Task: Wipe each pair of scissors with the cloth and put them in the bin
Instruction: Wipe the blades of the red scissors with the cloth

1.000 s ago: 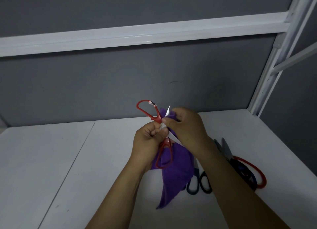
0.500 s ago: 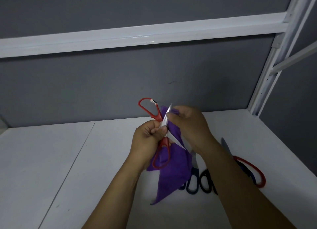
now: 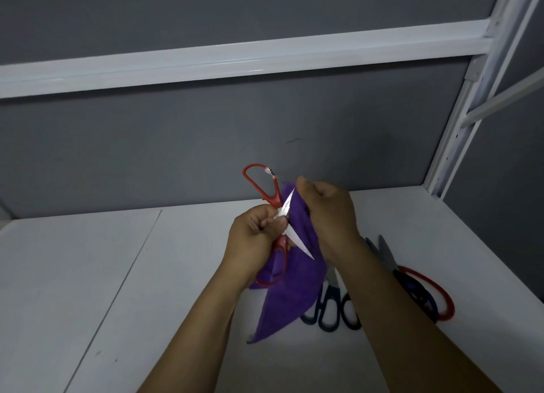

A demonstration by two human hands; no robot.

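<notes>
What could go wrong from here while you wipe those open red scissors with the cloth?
1. The red scissors are spread open, and the lower blade's bare tip lies close to the right hand holding the cloth; a slip might cut it.
2. The left hand grips at the pivot, so closing blades could pinch its fingers.
3. The cloth's hanging end dangles near the spare scissors on the table and might snag them.

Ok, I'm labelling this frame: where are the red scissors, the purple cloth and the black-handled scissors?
red scissors (image 3: 273, 201), head view, upper handle.
purple cloth (image 3: 285, 304), head view, hanging lower part.
black-handled scissors (image 3: 334, 291), head view, handle neck.
</notes>
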